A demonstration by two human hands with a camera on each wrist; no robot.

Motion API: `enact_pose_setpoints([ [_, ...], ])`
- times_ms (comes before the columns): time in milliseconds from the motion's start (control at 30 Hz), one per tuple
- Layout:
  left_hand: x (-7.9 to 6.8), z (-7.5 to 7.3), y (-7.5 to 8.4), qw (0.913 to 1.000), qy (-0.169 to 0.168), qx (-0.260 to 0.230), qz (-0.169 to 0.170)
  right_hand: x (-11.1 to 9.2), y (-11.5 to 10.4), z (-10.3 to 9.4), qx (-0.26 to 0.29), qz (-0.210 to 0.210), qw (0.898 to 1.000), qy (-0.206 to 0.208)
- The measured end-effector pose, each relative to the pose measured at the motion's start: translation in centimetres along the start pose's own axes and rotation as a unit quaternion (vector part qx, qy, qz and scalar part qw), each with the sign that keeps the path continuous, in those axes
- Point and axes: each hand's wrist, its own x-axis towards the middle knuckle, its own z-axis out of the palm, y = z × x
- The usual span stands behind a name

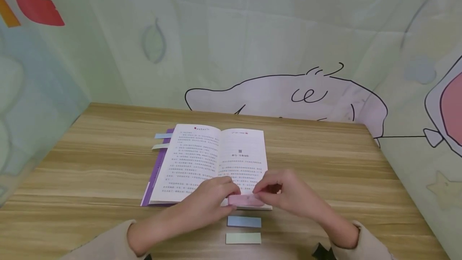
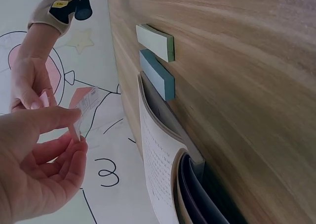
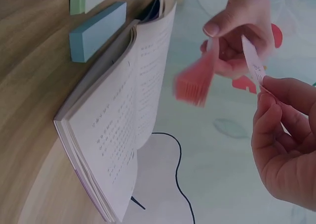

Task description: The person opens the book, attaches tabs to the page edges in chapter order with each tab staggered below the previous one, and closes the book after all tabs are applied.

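My left hand (image 1: 211, 196) pinches a pink sticky note pad (image 1: 243, 200) over the lower edge of an open book (image 1: 195, 159). In the right wrist view the red-pink edge of the pad (image 3: 195, 85) fans out a little. My right hand (image 1: 288, 191) pinches the end of a thin pale pink sticky note (image 3: 253, 61) between thumb and fingertips. Its other end reaches toward the left hand; whether it still touches the pad cannot be told. Both hands hover just above the pages in the left wrist view.
A blue sticky note pad (image 1: 244, 222) and a light green one (image 1: 243, 238) lie below the book on the wooden table (image 1: 90, 171). A blue tab (image 1: 163, 135) and a pale green tab (image 1: 161, 146) stick out from the book's left side. A printed cloth (image 1: 245, 43) hangs behind.
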Motion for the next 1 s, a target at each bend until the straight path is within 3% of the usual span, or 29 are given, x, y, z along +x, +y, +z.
enact_pose_setpoints([
  [133,-0.2,0.2,-0.1,1.0,0.0,-0.004,0.003,0.0,-0.1,-0.7,0.024,0.034,0.999,0.001],
  [267,-0.3,0.6,0.0,0.9996,-0.022,-0.015,0.005,0.1,0.1,-1.1,0.041,0.062,0.997,0.014],
  [533,-1.2,2.0,0.5,0.9957,-0.086,-0.036,0.001,0.3,0.7,-1.6,0.068,0.062,0.995,0.027],
  [700,-1.9,2.7,0.5,0.9908,-0.126,-0.043,0.021,0.2,0.8,-1.5,0.074,0.067,0.995,0.03],
  [1000,-2.8,4.2,0.4,0.9881,-0.137,0.007,0.071,0.3,1.4,-1.6,0.068,0.094,0.993,0.033],
])
